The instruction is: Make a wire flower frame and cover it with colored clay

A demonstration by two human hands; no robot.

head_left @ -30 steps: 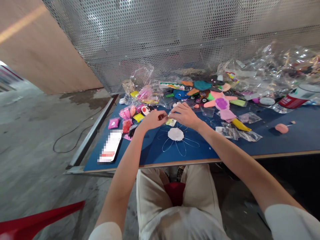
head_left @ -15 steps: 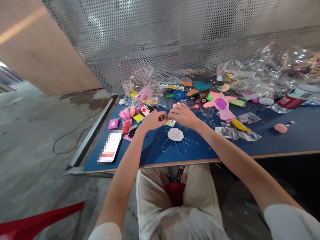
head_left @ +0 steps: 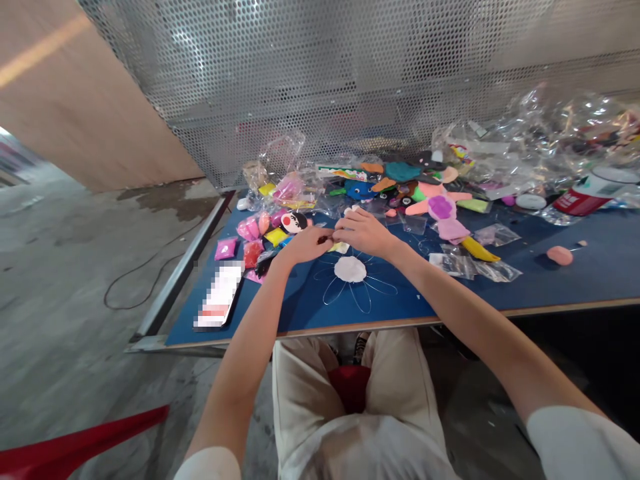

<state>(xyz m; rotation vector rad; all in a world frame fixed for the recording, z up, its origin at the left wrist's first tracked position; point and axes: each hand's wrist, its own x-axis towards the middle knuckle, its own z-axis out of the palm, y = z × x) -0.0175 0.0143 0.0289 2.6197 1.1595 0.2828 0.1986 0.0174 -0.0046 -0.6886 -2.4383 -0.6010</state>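
Note:
My left hand (head_left: 306, 244) and my right hand (head_left: 363, 231) meet over the blue table (head_left: 450, 293), fingertips pinched together on a small piece I cannot make out. A pale yellow bit (head_left: 341, 247) lies just under them. Right below the hands a wire flower frame (head_left: 357, 288) lies flat with a white clay disc (head_left: 350, 269) at its centre.
Small clay packets (head_left: 250, 230) in pink, red and yellow lie left of my hands beside a phone (head_left: 219, 302). Coloured clay shapes (head_left: 440, 207) and crumpled clear bags (head_left: 540, 143) crowd the back. A pink lump (head_left: 559, 255) and a red-labelled tub (head_left: 595, 193) sit right. Perforated metal panel behind.
My two hands have drawn slightly closer, with the fingertips working the small piece; the view has shifted a little. Nothing on the table has moved.

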